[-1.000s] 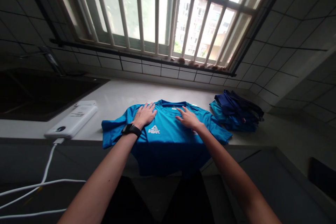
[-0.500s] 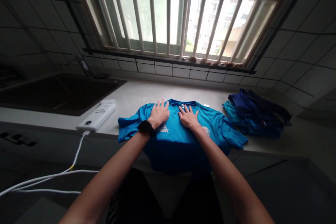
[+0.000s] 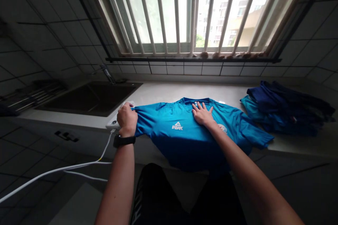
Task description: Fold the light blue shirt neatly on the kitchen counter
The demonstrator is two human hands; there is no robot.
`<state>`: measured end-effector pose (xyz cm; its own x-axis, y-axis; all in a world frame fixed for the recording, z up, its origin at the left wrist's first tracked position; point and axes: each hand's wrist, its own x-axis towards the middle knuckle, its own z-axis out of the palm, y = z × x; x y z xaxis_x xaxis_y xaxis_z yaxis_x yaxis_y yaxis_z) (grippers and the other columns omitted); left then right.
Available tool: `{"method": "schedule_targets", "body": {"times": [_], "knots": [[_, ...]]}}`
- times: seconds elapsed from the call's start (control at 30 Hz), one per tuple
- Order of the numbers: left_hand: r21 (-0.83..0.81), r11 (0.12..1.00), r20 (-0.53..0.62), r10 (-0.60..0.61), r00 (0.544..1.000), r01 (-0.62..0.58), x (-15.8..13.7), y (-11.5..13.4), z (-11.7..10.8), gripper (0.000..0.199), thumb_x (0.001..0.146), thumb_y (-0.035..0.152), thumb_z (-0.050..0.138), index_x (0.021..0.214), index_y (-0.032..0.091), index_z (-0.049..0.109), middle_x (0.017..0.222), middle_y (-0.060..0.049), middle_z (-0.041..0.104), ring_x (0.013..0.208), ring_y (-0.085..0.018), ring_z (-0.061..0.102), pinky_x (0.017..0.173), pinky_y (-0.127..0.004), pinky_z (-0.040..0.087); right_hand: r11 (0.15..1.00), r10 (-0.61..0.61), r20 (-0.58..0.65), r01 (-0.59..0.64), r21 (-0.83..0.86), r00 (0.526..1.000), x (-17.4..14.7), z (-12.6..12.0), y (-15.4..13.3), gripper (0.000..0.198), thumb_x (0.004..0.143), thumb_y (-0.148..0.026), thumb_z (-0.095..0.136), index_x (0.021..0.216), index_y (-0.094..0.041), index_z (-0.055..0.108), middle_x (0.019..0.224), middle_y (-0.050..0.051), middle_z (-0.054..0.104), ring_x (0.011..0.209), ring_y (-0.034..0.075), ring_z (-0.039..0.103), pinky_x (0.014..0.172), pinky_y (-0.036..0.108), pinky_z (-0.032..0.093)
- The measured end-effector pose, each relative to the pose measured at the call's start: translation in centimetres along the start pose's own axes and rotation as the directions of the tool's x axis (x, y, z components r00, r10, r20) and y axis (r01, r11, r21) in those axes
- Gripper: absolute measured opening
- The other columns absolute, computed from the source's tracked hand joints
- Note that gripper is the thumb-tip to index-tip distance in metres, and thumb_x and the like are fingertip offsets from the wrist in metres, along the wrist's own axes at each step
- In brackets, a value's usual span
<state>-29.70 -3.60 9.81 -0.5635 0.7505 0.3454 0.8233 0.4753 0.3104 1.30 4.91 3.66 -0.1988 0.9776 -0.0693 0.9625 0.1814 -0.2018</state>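
A blue T-shirt (image 3: 169,140) with a white chest logo lies front side up on the counter, its lower part hanging over the front edge. My left hand (image 3: 127,117), a black watch at its wrist, is closed on the end of the left-side sleeve and holds it out sideways. Just below the collar, my right hand (image 3: 202,114) rests flat on the chest with fingers spread. The other sleeve reaches out to the right. Behind my left hand a white power bank (image 3: 113,123) is partly hidden.
A heap of blue and dark clothes (image 3: 285,109) sits on the counter at the right. To the left are a dark sink (image 3: 87,98), a faucet (image 3: 107,74) and a rack (image 3: 34,93). White cables (image 3: 66,167) hang at the front left. A barred window is behind.
My left hand has left the chest, moved left and gripped the sleeve, which is now stretched out. The chest logo is uncovered. My right hand stays on the chest; the view has shifted.
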Motion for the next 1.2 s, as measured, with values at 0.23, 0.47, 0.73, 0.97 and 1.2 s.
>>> {"method": "schedule_targets", "body": {"times": [0.23,0.47,0.73,0.97,1.2], "knots": [[-0.121,0.829,0.2,0.559,0.805,-0.545,-2.0,8.5,2.8,0.042,0.099,0.015,0.042,0.134,0.011,0.065,0.136,-0.017,0.067,0.129,-0.028,0.061,0.112,-0.036,0.047,1.0,0.008,0.016,-0.007,-0.005,1.0,0.1,-0.3,-0.2,0.061,0.109,-0.043,0.014,0.168,-0.032,0.024,0.177,0.001,0.011,0.163,0.033,0.007,0.122,0.078,0.008],[-0.114,0.735,0.453,0.637,0.624,-0.668,-4.1,14.2,8.9,0.057,0.108,0.044,0.034,0.16,0.022,0.044,0.17,-0.013,0.037,0.158,-0.032,0.031,0.126,-0.052,0.029,1.0,0.013,0.017,-0.013,0.006,1.0,0.1,-0.6,-0.3,0.061,0.109,-0.042,0.014,0.168,-0.031,0.022,0.177,0.001,0.011,0.163,0.032,0.007,0.122,0.077,0.009],[-0.121,0.727,0.483,0.638,0.6,-0.676,-1.6,13.1,10.6,0.065,0.107,0.051,0.025,0.166,0.025,0.03,0.175,-0.009,0.024,0.163,-0.028,0.017,0.129,-0.058,0.016,0.997,-0.028,0.024,0.026,0.069,0.999,1.5,-1.3,-0.3,0.06,0.11,-0.042,0.019,0.168,-0.031,0.024,0.177,0.0,0.014,0.163,0.03,0.007,0.123,0.076,0.005],[-0.129,0.688,0.499,0.667,0.552,-0.714,-0.6,12.7,10.6,0.063,0.108,0.047,0.022,0.166,0.025,0.028,0.176,-0.007,0.021,0.163,-0.024,0.015,0.13,-0.054,0.016,0.957,0.014,-0.29,0.072,0.282,0.957,-4.9,-5.6,7.6,0.052,0.104,-0.031,0.035,0.152,-0.02,0.053,0.156,0.008,0.056,0.143,0.02,0.051,0.119,0.032,0.039],[-0.151,0.663,0.475,0.699,0.534,-0.733,-0.3,12.4,10.8,0.062,0.108,0.046,0.02,0.166,0.025,0.03,0.175,-0.008,0.024,0.163,-0.025,0.018,0.129,-0.057,0.018,0.92,0.348,-0.316,-0.257,0.296,0.883,-18.8,-4.8,20.5,0.029,0.088,-0.044,0.064,0.102,-0.021,0.074,0.097,0.01,0.075,0.086,0.025,0.071,0.081,0.035,0.055]]}}
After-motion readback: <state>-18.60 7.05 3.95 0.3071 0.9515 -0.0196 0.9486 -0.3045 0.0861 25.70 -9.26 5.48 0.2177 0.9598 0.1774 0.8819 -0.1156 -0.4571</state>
